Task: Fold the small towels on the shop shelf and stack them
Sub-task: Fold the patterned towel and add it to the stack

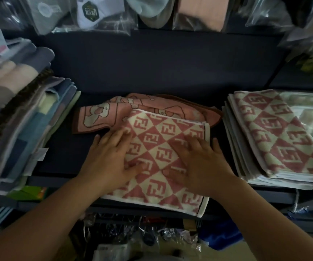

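Both hands flat, fingers spread, pressing on the pink-and-cream diamond-patterned small towel (163,157) at the front edge of the dark shelf (151,68): left hand (112,157) on its left side, right hand (202,162) on its right. Behind it lies a crumpled pink cartoon-print towel (114,110) (partly covered). Stack of folded matching diamond-patterned towels (276,136) sits to the right, apart.

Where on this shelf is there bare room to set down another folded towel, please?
The widest bare patch is the shelf behind the pink cartoon towel, before the bagged goods. A smaller strip lies between the left pile and the left hand. Beside the right stack it is crowded.
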Tool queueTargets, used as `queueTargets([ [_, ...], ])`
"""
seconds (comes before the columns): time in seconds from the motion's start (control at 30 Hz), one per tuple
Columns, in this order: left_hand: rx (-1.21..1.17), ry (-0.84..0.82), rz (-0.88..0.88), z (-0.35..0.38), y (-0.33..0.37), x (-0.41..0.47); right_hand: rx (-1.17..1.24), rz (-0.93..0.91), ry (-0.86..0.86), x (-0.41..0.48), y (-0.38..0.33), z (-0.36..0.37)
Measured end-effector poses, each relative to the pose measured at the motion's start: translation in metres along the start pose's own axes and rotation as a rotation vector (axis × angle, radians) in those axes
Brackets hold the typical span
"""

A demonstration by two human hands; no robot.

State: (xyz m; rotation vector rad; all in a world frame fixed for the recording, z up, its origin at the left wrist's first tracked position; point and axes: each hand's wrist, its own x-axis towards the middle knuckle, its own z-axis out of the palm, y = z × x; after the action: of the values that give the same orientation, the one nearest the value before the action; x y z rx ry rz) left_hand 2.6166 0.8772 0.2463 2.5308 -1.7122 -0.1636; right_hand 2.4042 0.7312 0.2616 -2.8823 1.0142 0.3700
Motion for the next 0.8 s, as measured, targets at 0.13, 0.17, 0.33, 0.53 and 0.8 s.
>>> queueTargets([
  [0.13,-0.029,0.218,-0.085,0.005,-0.02,-0.03,-0.154,0.069,0.066,0.007,-0.014,-0.03],
  [0.17,-0.026,0.234,-0.103,0.006,-0.022,-0.036,-0.144,0.021,0.122,0.013,-0.015,-0.031],
  [0.33,-0.148,0.241,-0.11,0.007,-0.018,-0.05,0.02,-0.33,0.026,0.05,-0.004,-0.005],
  [0.53,-0.526,0.108,-0.178,0.0,-0.015,-0.045,0.102,-0.236,0.032,0.044,-0.01,0.01],
  [0.8,-0.697,0.139,-0.21,-0.028,-0.025,-0.016,-0.03,-0.085,0.163,0.027,-0.032,-0.038],
])
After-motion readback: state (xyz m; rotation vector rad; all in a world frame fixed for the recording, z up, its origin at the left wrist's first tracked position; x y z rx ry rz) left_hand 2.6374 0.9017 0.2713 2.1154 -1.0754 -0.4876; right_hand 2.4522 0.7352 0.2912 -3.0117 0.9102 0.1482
